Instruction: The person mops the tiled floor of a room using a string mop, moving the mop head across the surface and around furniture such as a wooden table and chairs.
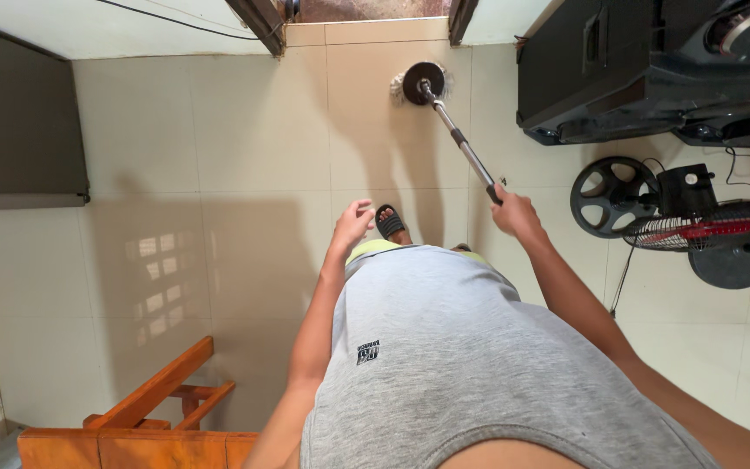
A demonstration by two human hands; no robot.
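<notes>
My right hand (pixel 514 211) grips the near end of a long metal mop handle (pixel 460 139). The handle slants away to a round mop head (pixel 423 83) lying on the pale tiled floor (pixel 245 156) near the doorway. My left hand (pixel 353 221) hangs free in front of my body, fingers loosely apart, holding nothing. A foot in a black sandal (pixel 390 222) shows just below the left hand.
A black speaker cabinet (pixel 644 65) stands at the upper right. Below it lie a weight plate (pixel 609 195) and a floor fan (pixel 713 234). A wooden chair (pixel 145 408) is at the lower left, and a dark cabinet (pixel 15 122) lines the left wall.
</notes>
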